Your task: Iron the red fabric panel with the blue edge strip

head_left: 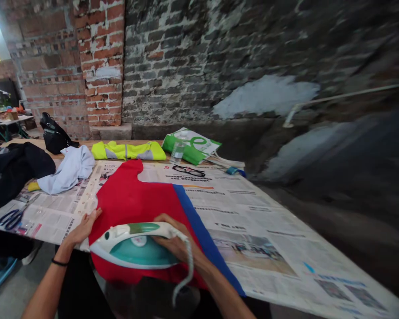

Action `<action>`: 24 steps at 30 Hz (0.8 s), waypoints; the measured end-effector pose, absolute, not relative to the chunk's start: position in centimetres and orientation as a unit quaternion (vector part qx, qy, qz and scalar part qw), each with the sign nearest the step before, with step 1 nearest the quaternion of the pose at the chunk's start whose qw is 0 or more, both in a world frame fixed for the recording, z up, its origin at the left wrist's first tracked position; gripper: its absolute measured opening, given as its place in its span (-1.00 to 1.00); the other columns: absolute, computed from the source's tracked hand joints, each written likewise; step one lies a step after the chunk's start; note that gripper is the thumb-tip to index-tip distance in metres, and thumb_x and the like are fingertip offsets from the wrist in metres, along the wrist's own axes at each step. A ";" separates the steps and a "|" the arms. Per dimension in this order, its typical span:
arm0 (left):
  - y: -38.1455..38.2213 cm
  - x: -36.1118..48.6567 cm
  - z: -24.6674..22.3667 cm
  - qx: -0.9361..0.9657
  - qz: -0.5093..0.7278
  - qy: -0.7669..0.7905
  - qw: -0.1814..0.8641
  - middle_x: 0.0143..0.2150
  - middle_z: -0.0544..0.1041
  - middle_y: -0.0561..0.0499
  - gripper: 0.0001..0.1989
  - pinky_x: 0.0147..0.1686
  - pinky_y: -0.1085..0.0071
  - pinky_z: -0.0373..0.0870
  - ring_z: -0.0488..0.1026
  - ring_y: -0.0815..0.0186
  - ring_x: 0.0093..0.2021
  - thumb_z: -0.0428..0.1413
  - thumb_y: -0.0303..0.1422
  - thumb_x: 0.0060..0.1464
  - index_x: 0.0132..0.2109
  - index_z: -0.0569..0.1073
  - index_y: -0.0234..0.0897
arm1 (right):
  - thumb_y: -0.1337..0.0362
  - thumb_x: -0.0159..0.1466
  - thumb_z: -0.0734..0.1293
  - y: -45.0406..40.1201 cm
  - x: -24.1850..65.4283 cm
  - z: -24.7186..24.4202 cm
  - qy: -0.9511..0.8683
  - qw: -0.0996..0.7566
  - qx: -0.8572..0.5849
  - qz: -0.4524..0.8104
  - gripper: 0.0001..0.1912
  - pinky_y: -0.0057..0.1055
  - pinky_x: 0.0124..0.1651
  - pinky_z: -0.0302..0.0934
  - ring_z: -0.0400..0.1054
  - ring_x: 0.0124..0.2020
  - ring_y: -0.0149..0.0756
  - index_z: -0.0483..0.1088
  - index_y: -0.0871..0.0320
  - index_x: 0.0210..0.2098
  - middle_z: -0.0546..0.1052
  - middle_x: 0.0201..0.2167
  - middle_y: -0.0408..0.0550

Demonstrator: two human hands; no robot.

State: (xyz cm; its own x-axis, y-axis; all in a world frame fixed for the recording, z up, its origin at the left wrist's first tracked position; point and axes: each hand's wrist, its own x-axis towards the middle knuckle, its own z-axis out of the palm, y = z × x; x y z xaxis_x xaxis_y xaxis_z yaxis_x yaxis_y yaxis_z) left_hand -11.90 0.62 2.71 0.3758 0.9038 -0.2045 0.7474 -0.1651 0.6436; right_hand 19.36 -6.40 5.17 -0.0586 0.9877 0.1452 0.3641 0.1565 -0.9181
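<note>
A red cloth panel (153, 201) lies on the newspaper-covered table, with a blue cloth layer (202, 232) showing along its right side. My right hand (174, 239) is wrapped round the handle of a white and teal clothes iron (142, 250). The iron lies over the near part of the red cloth, its tip pointing left and its pale cord trailing toward me from the heel. At the cloth's left edge rests my left hand (84, 228), its fingers stretched out and touching the fabric. The iron's soleplate is out of sight.
Scissors (13, 217), dark clothing (20, 166) and a white garment (71, 168) are on the left. Along the back lie a yellow reflective vest (129, 150), a green and white bag (193, 146), a clear cup (177, 151) and eyeglasses (189, 171). A brick wall (173, 66) stands behind.
</note>
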 end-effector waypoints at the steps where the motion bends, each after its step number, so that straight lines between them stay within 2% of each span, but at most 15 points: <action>1: 0.8 -12.2 2.8 0.756 0.112 0.542 0.350 0.50 0.07 0.08 -0.29 0.49 0.06 -0.26 -0.11 0.27 0.52 -0.56 -0.04 0.40 0.47 0.15 -0.11 | 0.18 0.01 0.38 -6.2 18.3 5.1 -0.632 0.434 -0.523 0.371 -0.82 -0.43 -0.41 0.18 0.30 -0.46 -0.31 0.36 0.06 -0.39 0.44 -0.51 -0.22; 4: 1.2 -12.7 2.6 0.762 0.115 0.533 0.351 0.51 0.04 0.07 -0.29 0.49 0.04 -0.32 -0.15 0.26 0.53 -0.54 -0.04 0.41 0.48 0.11 -0.15 | 0.27 -0.03 0.34 -6.0 16.5 4.7 -0.647 0.465 -0.484 0.363 -0.83 -0.47 -0.39 0.14 0.27 -0.44 -0.35 0.36 0.08 -0.39 0.42 -0.49 -0.24; 7: 1.5 -12.9 2.0 0.773 0.111 0.537 0.321 0.52 0.01 0.02 -0.31 0.48 0.02 -0.31 -0.17 0.25 0.53 -0.52 -0.06 0.42 0.49 0.09 -0.19 | 0.27 0.01 0.36 -6.6 17.7 4.3 -0.648 0.484 -0.485 0.334 -0.85 -0.47 -0.39 0.14 0.28 -0.44 -0.35 0.38 0.09 -0.38 0.43 -0.48 -0.23; 10: 1.6 -12.5 1.4 0.781 0.112 0.539 0.295 0.53 0.01 0.00 -0.32 0.48 0.01 -0.29 -0.16 0.26 0.53 -0.48 -0.07 0.42 0.49 0.08 -0.22 | 0.20 0.07 0.35 -7.5 21.0 3.7 -0.607 0.510 -0.542 0.277 -0.85 -0.43 -0.37 0.20 0.33 -0.45 -0.31 0.41 0.09 -0.36 0.48 -0.47 -0.18; 14: 1.3 -11.9 0.8 0.784 0.128 0.549 0.260 0.52 0.06 -0.07 -0.35 0.47 -0.03 -0.25 -0.13 0.24 0.53 -0.43 -0.10 0.43 0.47 0.12 -0.27 | 0.01 0.07 0.35 -7.9 24.5 2.2 -0.481 0.567 -0.661 0.100 -0.71 -0.31 -0.32 0.27 0.38 -0.45 -0.20 0.39 0.08 -0.35 0.51 -0.48 -0.11; 16: 1.2 -11.7 0.6 0.789 0.129 0.553 0.236 0.51 0.08 -0.10 -0.38 0.47 -0.04 -0.21 -0.08 0.22 0.52 -0.38 -0.11 0.44 0.46 0.15 -0.26 | -0.06 0.12 0.34 -7.7 24.7 1.5 -0.439 0.559 -0.703 0.015 -0.66 -0.26 -0.28 0.29 0.40 -0.41 -0.15 0.39 0.08 -0.32 0.53 -0.45 -0.05; 19: 1.1 -11.5 0.5 0.796 0.116 0.562 0.191 0.48 0.15 -0.14 -0.42 0.45 -0.07 -0.11 0.01 0.19 0.50 -0.29 -0.13 0.44 0.43 0.21 -0.24 | -0.12 0.20 0.31 -7.8 23.7 1.1 -0.467 0.525 -0.709 -0.057 -0.56 -0.17 -0.19 0.32 0.43 -0.31 -0.07 0.42 0.13 -0.19 0.56 -0.34 0.08; 21: 0.8 -10.9 0.5 0.798 0.113 0.576 0.139 0.45 0.23 -0.19 -0.43 0.43 -0.15 -0.07 0.08 0.10 0.48 -0.20 -0.12 0.42 0.41 0.26 -0.27 | -0.14 0.23 0.30 -8.0 22.8 1.1 -0.502 0.508 -0.697 -0.063 -0.49 -0.15 -0.17 0.32 0.43 -0.27 -0.04 0.42 0.16 -0.11 0.56 -0.29 0.11; 24: 0.1 -8.8 0.5 0.814 0.151 0.560 0.033 0.41 0.30 -0.24 -0.45 0.40 -0.25 -0.07 0.13 -0.02 0.46 -0.08 -0.11 0.38 0.37 0.32 -0.28 | -0.16 0.21 0.33 -8.3 22.0 1.3 -0.516 0.499 -0.695 -0.048 -0.49 -0.14 -0.19 0.33 0.43 -0.26 -0.02 0.43 0.15 -0.11 0.56 -0.30 0.08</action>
State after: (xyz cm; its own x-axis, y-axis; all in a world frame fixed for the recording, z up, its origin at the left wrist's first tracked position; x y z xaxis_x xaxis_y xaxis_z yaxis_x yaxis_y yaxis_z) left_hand -8.79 0.13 0.45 0.3276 0.9216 0.2082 0.9018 -0.3708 0.2222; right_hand 22.02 -8.31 1.30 0.4633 0.6689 0.5813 0.7644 0.0302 -0.6440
